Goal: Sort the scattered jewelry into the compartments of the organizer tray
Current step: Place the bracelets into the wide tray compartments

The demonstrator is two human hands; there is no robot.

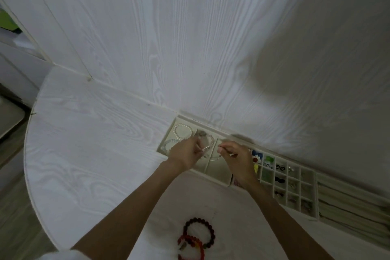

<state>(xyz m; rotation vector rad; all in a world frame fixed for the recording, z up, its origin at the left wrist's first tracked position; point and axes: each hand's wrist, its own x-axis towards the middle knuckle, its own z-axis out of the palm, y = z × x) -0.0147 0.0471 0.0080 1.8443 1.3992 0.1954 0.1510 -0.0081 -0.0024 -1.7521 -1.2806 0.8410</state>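
Note:
A cream organizer tray point(219, 177) lies against the wall at the table's far edge. Both hands hover over its left compartments. My left hand point(185, 152) and my right hand point(236, 158) each pinch an end of a thin silvery bracelet point(213, 157) that sags between them above a compartment. A white pearl bracelet point(183, 130) and a pale blue one point(168, 143) sit in the far-left compartment. Another beaded bracelet point(207, 136) lies in the compartment beside it. A dark red bead bracelet point(199, 232) and an orange-red one point(191, 247) rest on the table near me.
The tray's right section is a grid of small cells point(295, 183) with colourful small pieces, then long ring rolls point(348, 202). The white wood-grain table point(95, 154) has a rounded left edge. A white panelled wall point(190, 38) rises right behind the tray.

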